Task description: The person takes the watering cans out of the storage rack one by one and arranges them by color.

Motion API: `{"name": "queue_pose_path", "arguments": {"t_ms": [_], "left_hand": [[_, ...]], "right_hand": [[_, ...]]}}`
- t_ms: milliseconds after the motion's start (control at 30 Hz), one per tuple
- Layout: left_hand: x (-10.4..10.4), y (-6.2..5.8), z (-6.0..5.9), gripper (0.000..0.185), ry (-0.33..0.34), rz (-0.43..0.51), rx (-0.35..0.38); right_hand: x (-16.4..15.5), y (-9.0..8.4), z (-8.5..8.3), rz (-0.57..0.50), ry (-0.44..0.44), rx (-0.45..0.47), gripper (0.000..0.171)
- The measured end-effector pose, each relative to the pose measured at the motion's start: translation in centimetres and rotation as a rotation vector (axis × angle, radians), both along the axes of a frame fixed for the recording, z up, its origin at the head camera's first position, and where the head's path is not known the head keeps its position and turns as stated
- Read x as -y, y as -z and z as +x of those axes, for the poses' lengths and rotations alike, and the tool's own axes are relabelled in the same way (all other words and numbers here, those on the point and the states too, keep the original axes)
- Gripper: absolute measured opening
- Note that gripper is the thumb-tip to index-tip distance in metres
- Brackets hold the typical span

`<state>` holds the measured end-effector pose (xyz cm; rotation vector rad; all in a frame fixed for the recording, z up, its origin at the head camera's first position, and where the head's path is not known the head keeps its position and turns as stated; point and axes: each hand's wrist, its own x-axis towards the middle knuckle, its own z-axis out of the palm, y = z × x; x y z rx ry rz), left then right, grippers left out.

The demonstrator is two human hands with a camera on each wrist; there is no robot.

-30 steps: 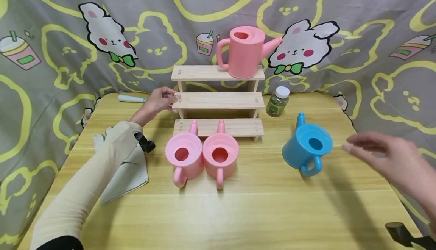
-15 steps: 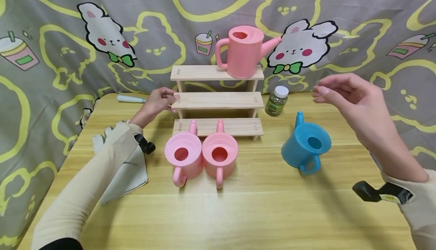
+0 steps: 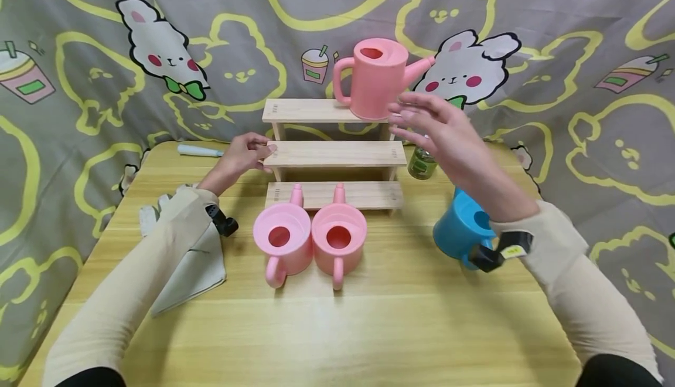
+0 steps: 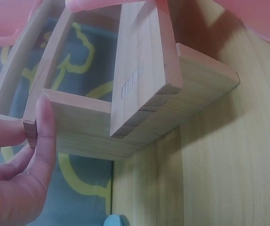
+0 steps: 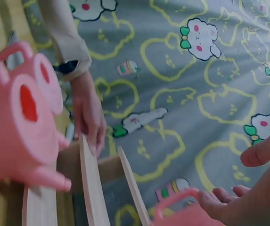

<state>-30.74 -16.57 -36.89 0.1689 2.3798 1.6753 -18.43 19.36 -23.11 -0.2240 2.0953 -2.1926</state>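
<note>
A three-step wooden stand (image 3: 334,153) stands at the back of the table. My left hand (image 3: 244,158) grips the left end of its middle step, with thumb and fingers around the board in the left wrist view. On the top step sits a pink watering can (image 3: 377,85), spout to the right. My right hand (image 3: 443,129) hovers by that can's lower right side, fingers loosely extended and nothing held. Two more pink watering cans, a lighter one (image 3: 295,259) and a deeper one (image 3: 349,258), stand side by side in front, spouts over the bottom step.
A blue watering can (image 3: 452,231) stands at the right, partly hidden behind my right forearm. Behind that hand is a jar (image 3: 422,166) with a green label. At the left lie a folded grey cloth (image 3: 197,278) and a light-blue handle (image 3: 199,150). A patterned curtain (image 3: 221,0) hangs behind.
My right hand has swept in from the right edge, over the blue watering can, to the pink watering can on the top step. My left hand keeps its grip on the stand.
</note>
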Motion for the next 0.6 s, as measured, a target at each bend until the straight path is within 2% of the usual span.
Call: {"name": "queue_pose_path", "arguments": {"t_ms": [267, 367, 500, 600], "left_hand": [[0.0, 0.1, 0.0, 0.044, -0.006, -0.01, -0.007], [0.0, 0.0, 0.1, 0.044, -0.001, 0.0, -0.014], [-0.1, 0.0, 0.0, 0.045, 0.004, 0.008, -0.006], [0.0, 0.2, -0.1, 0.044, 0.01, 0.019, -0.011]], "right_hand": [[3.9, 0.8, -4.3, -0.117, -0.023, 0.048, 0.053], [4.9, 1.5, -5.7, -0.128, -0.038, 0.041, 0.057], [6.2, 2.7, -7.3, -0.009, -0.06, -0.019, 0.067], [7.3, 3.7, -8.3, 0.087, -0.033, -0.053, 0.072]]}}
